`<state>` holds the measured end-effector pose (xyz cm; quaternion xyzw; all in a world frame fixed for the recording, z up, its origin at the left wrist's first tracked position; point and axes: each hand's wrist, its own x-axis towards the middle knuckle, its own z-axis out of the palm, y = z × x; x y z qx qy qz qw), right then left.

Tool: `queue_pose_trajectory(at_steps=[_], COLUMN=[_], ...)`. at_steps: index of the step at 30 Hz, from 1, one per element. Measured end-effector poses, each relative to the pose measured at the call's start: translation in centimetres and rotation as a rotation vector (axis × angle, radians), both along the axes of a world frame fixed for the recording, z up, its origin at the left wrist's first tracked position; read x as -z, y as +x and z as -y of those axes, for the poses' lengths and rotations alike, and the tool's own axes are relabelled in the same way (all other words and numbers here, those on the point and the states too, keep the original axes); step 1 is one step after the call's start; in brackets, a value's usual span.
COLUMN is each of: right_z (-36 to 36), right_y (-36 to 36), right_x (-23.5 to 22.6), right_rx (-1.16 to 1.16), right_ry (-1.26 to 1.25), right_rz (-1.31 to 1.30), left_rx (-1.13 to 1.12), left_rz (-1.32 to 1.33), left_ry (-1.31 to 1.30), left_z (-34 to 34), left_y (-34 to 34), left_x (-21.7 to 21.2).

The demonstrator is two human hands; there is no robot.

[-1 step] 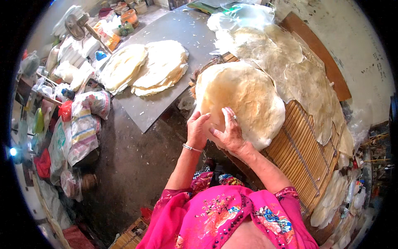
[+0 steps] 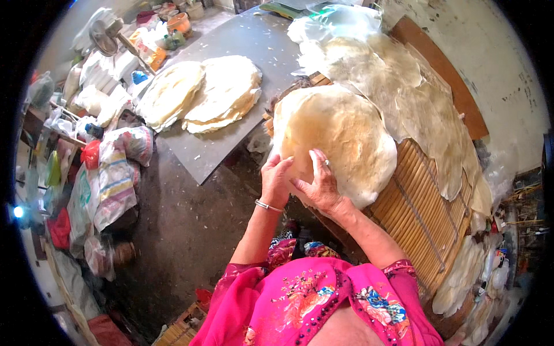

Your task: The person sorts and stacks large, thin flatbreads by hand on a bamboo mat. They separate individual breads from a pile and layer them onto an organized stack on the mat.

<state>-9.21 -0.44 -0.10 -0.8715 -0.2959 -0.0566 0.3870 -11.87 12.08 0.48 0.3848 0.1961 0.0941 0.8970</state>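
A stack of thin, round, cream-and-tan sheets [image 2: 340, 138] with wavy pale rims lies before me on a slatted bamboo mat [image 2: 418, 199]. At the stack's near left edge, my left hand [image 2: 274, 181] has its thumb and fingers closed on the rim of a round sheet; some of its fingertips are hidden. Just to the right, my right hand [image 2: 319, 185] rests on the top surface. Its fingers are stretched out, with the thumb apart from them.
Two overlapping piles of round sheets [image 2: 222, 95] sit on a grey board [image 2: 202, 158] at the left. Larger translucent sheets [image 2: 415, 109] cover the mat's far right, with a plastic bag [image 2: 340, 23] behind them. A fan [image 2: 107, 37] and stuffed sacks [image 2: 118, 179] stand along the left.
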Motion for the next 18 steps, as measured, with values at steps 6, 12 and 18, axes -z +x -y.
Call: queue_pose_trajectory(at_steps=[6,12,18], right_z=[1.7,4.2,4.7], right_y=[-0.3,-1.0,-0.9], right_x=[-1.1,-2.5,0.0], right_rx=[-0.023,-0.017,0.137], right_ry=[0.148,0.347,0.361], right_rz=[-0.051,-0.231,-0.284], left_rx=[0.005,0.049,0.157], left_rz=[-0.023,0.03,0.039], left_ry=[0.083,0.121,-0.145], left_z=[1.9,4.4,2.2], left_y=[-0.3,-0.6,-0.1], left_x=[-1.8,-3.2,-3.1])
